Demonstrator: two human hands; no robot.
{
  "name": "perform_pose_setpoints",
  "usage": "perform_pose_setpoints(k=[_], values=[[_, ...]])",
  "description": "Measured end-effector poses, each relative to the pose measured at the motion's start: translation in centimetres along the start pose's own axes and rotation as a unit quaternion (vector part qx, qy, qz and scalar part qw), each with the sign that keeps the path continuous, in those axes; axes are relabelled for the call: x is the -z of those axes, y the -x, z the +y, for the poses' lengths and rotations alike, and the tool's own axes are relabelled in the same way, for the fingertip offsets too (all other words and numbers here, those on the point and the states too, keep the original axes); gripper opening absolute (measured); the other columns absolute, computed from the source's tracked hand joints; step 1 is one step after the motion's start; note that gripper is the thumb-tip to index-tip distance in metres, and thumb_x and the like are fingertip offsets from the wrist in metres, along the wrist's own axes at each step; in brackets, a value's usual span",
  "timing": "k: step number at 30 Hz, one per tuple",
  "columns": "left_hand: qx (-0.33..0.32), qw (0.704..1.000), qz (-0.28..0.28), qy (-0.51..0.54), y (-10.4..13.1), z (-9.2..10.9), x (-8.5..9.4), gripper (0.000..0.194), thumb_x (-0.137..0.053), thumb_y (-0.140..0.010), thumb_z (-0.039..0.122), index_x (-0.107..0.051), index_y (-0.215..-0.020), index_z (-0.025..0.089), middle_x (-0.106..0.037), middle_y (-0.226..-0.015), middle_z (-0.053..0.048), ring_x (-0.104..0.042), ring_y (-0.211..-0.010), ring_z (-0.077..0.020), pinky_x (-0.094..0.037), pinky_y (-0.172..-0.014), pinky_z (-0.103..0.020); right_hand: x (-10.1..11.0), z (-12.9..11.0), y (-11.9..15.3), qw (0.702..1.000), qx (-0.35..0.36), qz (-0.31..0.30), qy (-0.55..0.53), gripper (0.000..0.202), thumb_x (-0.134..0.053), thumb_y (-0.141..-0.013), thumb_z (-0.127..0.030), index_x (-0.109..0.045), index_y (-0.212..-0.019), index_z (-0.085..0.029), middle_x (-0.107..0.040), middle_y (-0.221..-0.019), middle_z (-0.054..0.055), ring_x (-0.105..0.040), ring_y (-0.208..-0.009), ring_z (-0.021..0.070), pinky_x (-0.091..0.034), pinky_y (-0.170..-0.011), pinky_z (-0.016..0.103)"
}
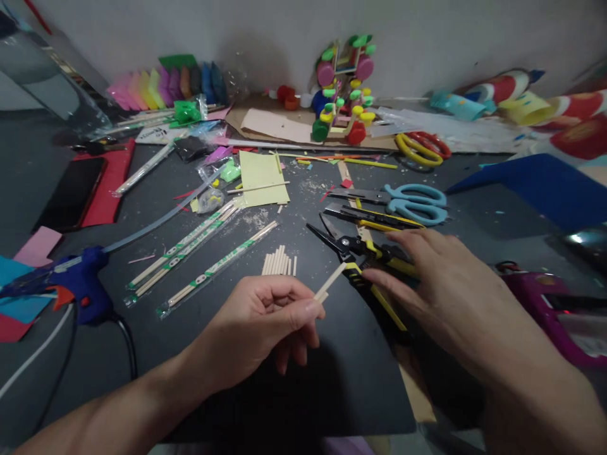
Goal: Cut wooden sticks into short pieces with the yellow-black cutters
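We see a dark table (156, 335) from above, with two bare hands at its near side. Our left hand (275, 316) pinches a pale wooden stick (334, 278) between thumb and fingertips. The stick slants up and to the right, its free end beside the cutters (347, 244). A second pale tip shows at the pinch; we cannot tell whether it is a separate piece.

Our right hand (450, 291) is at the black and yellow handles of the cutters, thumb and fingers apart on either side of them; we cannot tell how firmly they touch. The cutters lie with their blades parted, pointing up and to the left.

Just beyond the left hand we find a row of short sticks (277, 262), lying side by side. To its left lie wrapped chopsticks (218, 268) and, farther left, a blue glue gun (88, 284). Beyond the cutters we note a craft knife (374, 217), then blue-handled scissors (417, 203). A yellow sheet (260, 174) lies left of these, with a thin stick across it. Near the wall we observe small wheeled models (346, 120) with coloured discs; a phone (71, 189) rests partly on red paper (111, 183) at left.
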State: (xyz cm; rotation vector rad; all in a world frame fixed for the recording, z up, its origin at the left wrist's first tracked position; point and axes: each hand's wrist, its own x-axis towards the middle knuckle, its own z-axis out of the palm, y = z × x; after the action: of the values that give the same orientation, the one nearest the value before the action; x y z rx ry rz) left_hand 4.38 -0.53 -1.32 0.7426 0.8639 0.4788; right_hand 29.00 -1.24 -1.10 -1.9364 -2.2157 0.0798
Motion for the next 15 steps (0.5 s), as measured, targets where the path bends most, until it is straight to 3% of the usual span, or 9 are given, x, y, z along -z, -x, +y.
perform_pose_setpoints(k=[4,7,10,15], values=[[-0.009,0.999,-0.014,0.035,0.1,0.2,0.4,0.013,-0.069,-0.085,0.025,-0.067,-0.077,0.014,-0.065,-0.058,0.003,-0.057,-0.042,-0.0051,-0.040,-0.034,-0.009,-0.8,1.2,1.3,0.991,0.090,-0.059,0.080,0.063,-0.044,-0.092,-0.065,-0.057,-0.123,-0.012,-0.065,-0.112,0.021,-0.064,-0.099,0.0392,-0.053,-0.081,0.050],[-0.019,0.998,-0.017,0.055,0.2,0.3,0.6,0.014,-0.070,-0.085,0.025,-0.068,-0.077,0.014,-0.065,-0.057,0.003,-0.057,-0.041,-0.0049,-0.040,-0.033,-0.009,-0.9,0.8,1.4,0.986,0.127,-0.042,0.099,0.055,-0.052,-0.089,-0.048,-0.054,-0.126,-0.008,-0.064,-0.111,0.022,-0.062,-0.101,0.0391,-0.054,-0.084,0.051],[-0.024,0.997,-0.025,0.071,0.2,0.4,0.8,0.015,-0.070,-0.086,0.026,-0.069,-0.077,0.014,-0.066,-0.057,0.002,-0.057,-0.041,-0.0049,-0.041,-0.033,-0.008,-1.1,0.2,1.1,0.985,0.127,-0.030,0.115,0.051,-0.053,-0.082,-0.034,-0.054,-0.124,-0.005,-0.063,-0.105,0.021,-0.061,-0.098,0.0381,-0.054,-0.085,0.051],[-0.035,0.995,-0.035,0.091,0.5,0.8,0.9,0.016,-0.069,-0.087,0.026,-0.069,-0.076,0.014,-0.066,-0.056,0.002,-0.057,-0.040,-0.0048,-0.040,-0.033,-0.008,-1.3,0.6,1.2,0.991,0.104,-0.005,0.079,0.052,-0.049,-0.080,-0.030,-0.052,-0.127,-0.007,-0.063,-0.109,0.021,-0.062,-0.098,0.0372,-0.054,-0.085,0.052]])
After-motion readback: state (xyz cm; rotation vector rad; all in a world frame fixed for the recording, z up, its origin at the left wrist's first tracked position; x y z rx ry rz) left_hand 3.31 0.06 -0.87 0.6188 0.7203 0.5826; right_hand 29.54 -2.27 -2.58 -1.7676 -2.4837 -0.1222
